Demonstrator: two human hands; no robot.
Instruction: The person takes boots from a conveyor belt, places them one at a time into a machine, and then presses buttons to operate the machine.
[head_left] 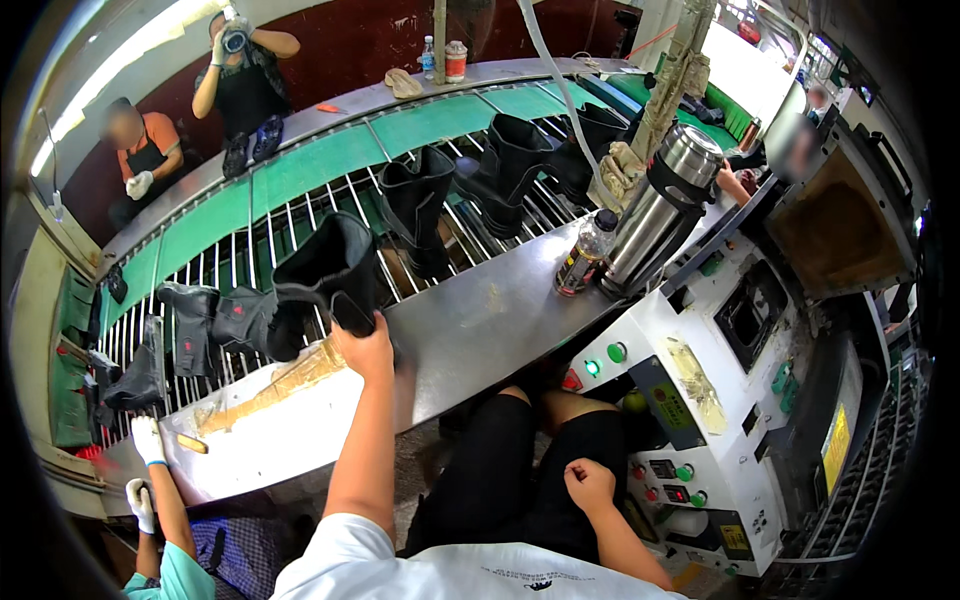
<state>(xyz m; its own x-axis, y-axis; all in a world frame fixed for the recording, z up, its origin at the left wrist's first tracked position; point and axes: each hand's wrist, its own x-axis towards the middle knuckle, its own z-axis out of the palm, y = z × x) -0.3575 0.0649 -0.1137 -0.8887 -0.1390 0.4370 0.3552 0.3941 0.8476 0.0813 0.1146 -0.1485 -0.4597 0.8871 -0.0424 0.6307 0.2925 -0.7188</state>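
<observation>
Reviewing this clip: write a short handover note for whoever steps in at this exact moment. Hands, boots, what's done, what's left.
Left hand: gripping the black rubber boot at the edge of the steel table, beside the conveyor rack.
Right hand: loosely closed, empty, resting by the lap near the control panel.
Done: several more boots already stand along the rack.
Left: the held boot is not yet released; judging by the row, it probably gets set on the rack.

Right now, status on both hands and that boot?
Left hand gripping the black rubber boot at the conveyor edge. Right hand closed, resting on the lap, holding nothing. More boots further along the rack.
</observation>
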